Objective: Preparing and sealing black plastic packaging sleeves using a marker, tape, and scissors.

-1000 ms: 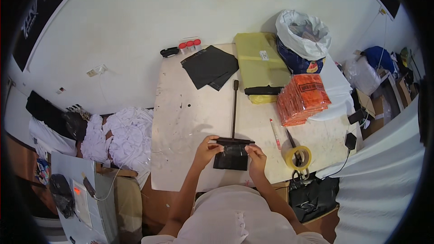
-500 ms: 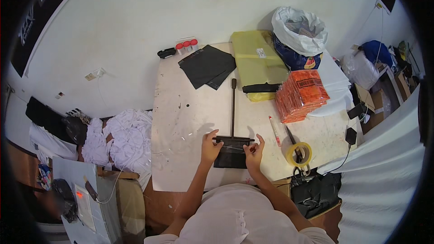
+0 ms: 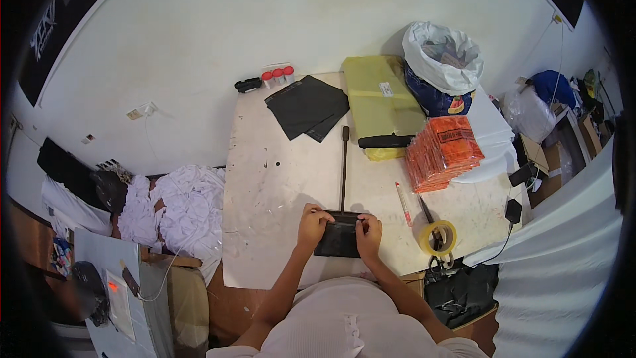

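A black plastic packet (image 3: 336, 242) lies flat near the front edge of the table, right before me. My left hand (image 3: 312, 227) is closed at its upper left corner, thumb and fingers pinching the edge. At the upper right corner, my right hand (image 3: 369, 235) pinches the same packet. Just beyond the packet is a dark T-shaped tool (image 3: 344, 169), its long shaft running away from me and its crossbar along the packet's upper edge, partly hidden by my fingers.
To the right lie a red-and-white marker (image 3: 403, 204), a yellow tape roll (image 3: 452, 235) and dark scissors (image 3: 425, 209). Farther back are orange packets (image 3: 437, 159), a yellow package (image 3: 381, 96), black plastic bags (image 3: 305, 107) and a white-lined sack (image 3: 414, 53). White cloth (image 3: 189, 202) is heaped at left.
My fingers, spread at the packet's upper corners before, have closed on its edge, and both hands have drawn slightly inward. The whole view has shifted a little.
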The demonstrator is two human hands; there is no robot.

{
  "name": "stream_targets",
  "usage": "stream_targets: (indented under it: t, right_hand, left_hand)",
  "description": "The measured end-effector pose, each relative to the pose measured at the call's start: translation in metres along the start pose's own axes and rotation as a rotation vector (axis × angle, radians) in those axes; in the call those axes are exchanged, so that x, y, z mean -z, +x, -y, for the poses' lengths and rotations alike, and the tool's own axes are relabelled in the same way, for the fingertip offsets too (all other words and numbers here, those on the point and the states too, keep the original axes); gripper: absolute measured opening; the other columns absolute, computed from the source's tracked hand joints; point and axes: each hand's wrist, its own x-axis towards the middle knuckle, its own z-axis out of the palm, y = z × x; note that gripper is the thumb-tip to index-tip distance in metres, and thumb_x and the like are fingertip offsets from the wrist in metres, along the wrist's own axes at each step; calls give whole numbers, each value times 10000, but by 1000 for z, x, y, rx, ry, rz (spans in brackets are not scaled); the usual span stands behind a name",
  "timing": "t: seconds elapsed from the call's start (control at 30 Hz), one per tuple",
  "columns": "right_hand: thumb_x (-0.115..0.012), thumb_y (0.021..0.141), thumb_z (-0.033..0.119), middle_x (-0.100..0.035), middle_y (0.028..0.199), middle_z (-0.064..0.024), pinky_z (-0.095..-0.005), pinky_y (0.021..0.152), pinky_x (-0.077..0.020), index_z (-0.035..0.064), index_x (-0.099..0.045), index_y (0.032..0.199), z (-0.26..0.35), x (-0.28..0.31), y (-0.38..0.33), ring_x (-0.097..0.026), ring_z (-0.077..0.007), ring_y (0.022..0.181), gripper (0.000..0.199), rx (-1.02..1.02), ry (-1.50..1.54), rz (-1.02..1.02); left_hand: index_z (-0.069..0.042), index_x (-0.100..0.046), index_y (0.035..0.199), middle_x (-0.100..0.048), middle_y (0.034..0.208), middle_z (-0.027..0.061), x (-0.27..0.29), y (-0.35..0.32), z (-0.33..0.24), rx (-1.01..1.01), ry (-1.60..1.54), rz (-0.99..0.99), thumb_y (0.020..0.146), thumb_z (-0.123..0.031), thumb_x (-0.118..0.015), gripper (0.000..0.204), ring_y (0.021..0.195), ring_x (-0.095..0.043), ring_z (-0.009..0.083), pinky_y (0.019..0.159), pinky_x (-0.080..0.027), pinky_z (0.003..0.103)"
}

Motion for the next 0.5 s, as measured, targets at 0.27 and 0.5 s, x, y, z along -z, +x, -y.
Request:
stream_targets:
  t: [0.27,0.5]
  right_hand:
    - [-590,751,-2,-529,701,-58,-324,647,-375,98,-665,830,3,3,4,-469,-214,676,148,164,-115,7]
    - [-602,729,1,-486,649,-41,-328,624,-364,114,-680,843,2,5,4,-449,-215,656,178,217,-241,36]
  left_hand:
    - [-158,-709,746,-493,904,85,-5,-2,0,-12,98,27,704,5,-599,201,777,-564,257,688,-479,352]
    - [-171,-711,770,-497,911,67,-4,-4,-4,-82,178,44,717,-10,-584,212,765,-567,257,678,-482,357]
